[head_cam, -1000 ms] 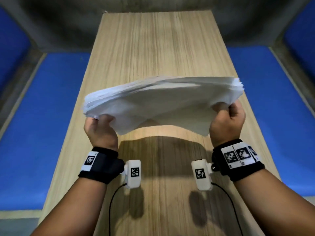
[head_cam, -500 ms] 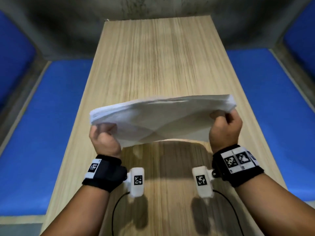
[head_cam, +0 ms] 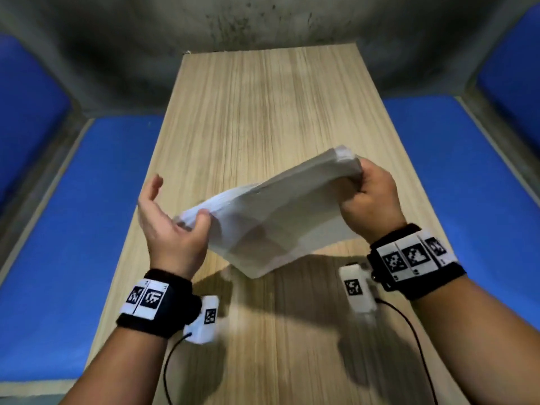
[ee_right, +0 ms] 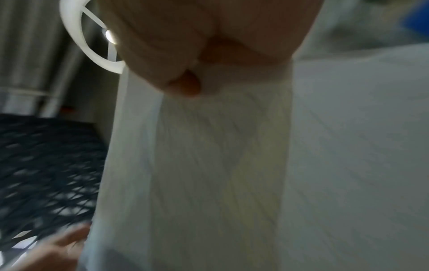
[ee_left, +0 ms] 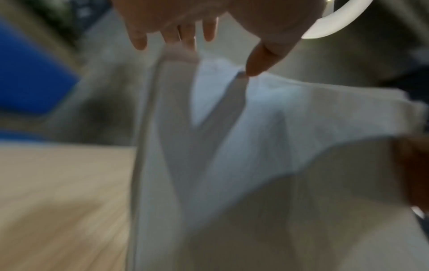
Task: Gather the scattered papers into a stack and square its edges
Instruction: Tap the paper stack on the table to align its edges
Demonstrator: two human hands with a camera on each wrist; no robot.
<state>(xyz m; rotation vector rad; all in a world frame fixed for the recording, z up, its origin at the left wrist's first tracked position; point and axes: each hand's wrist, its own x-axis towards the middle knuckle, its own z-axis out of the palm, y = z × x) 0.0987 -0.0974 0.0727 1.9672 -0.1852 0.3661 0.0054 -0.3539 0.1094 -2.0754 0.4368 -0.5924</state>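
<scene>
A thick stack of white papers (head_cam: 277, 217) hangs in the air over the near half of the wooden table (head_cam: 263, 112), tilted with its right end higher and farther away. My right hand (head_cam: 368, 194) grips that raised end with curled fingers; in the right wrist view the right hand (ee_right: 197, 45) is closed on the papers (ee_right: 209, 165). My left hand (head_cam: 163, 223) is open beside the low left end, palm facing the edge and fingers straight. In the left wrist view its thumb (ee_left: 260, 60) touches the papers (ee_left: 255, 146).
Blue padded benches (head_cam: 73, 229) run along both long sides of the narrow table, with a grey wall (head_cam: 263, 24) at its far end. Cables trail from the wrist cameras near the front edge. A black mesh surface (ee_right: 46, 165) shows in the right wrist view.
Both hands held the stack level by its ends. Now my left hand has let go and opened, and the stack has tipped, right end up and away, left end down.
</scene>
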